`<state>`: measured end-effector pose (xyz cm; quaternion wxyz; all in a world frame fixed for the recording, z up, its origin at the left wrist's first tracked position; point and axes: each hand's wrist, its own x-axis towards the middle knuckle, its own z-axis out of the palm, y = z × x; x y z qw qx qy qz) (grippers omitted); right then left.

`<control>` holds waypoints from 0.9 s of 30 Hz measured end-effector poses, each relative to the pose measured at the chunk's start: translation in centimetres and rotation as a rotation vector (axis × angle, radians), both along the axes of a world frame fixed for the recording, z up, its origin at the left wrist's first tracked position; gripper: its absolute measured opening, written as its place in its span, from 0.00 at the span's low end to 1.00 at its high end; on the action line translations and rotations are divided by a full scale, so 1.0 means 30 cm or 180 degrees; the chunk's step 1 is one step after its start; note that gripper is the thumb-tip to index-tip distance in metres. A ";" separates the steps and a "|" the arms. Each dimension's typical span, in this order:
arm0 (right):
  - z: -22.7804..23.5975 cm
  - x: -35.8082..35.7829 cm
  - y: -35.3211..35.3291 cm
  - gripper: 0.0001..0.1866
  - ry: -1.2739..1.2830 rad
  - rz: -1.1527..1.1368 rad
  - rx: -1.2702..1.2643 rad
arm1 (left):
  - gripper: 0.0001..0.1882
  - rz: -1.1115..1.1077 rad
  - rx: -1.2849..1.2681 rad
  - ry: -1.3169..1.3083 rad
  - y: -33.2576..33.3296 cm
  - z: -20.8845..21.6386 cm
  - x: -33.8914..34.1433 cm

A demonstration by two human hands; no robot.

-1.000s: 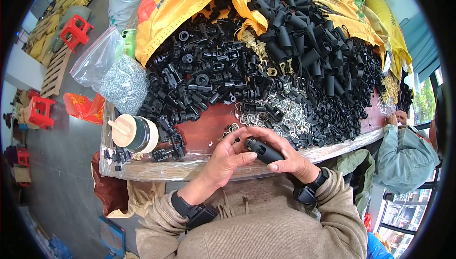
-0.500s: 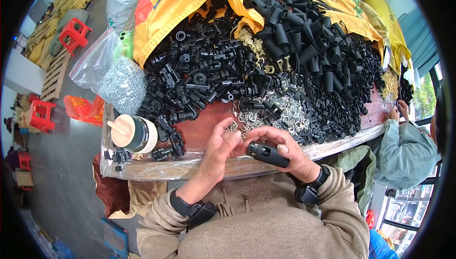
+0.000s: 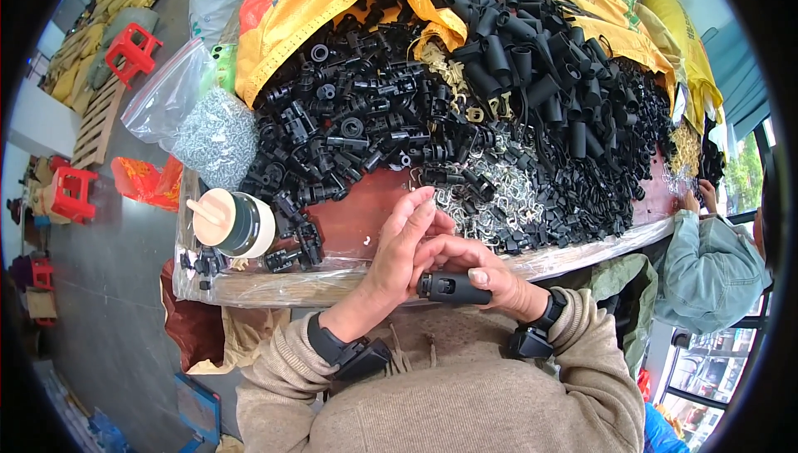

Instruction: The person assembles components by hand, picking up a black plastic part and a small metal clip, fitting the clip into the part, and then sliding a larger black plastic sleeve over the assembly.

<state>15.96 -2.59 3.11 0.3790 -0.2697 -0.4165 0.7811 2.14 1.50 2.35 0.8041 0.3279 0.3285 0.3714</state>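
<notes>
My right hand (image 3: 492, 278) is closed around a black plastic tube (image 3: 457, 289) with a cut-out window in its side. The tube lies nearly level, just off the front edge of the table. Against the tube's left end rests the palm side of my left hand (image 3: 397, 245), its fingers stretched up and away from me. Whether small parts sit between the palm and my right fingertips is hidden. Past my fingers lie a pile of small silvery metal clips (image 3: 499, 195) and a heap of black plastic fittings (image 3: 349, 125).
Black tubes (image 3: 544, 91) spill from yellow sacks (image 3: 307, 12) at the back. On the left are a lidded cup (image 3: 249, 228) and a bag of screws (image 3: 218, 141). A co-worker's sleeve (image 3: 706, 262) shows at the right, and red stools (image 3: 73, 194) stand on the floor.
Both hands have come closer together. The tube has turned more level and moved slightly left and toward me, its end now against my left palm.
</notes>
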 end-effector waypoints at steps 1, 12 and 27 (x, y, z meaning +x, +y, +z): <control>-0.003 -0.002 0.000 0.36 0.0001 0.0003 -0.0018 | 0.28 -0.0018 -0.0012 0.0006 -0.001 0.000 0.000; -0.011 -0.006 -0.001 0.29 0.0004 0.0040 -0.0019 | 0.24 -0.0057 -0.0152 -0.0172 -0.028 -0.006 0.022; -0.038 0.014 -0.016 0.26 -0.0142 -0.0146 -0.0083 | 0.21 0.0108 0.0523 0.0150 -0.034 -0.046 0.030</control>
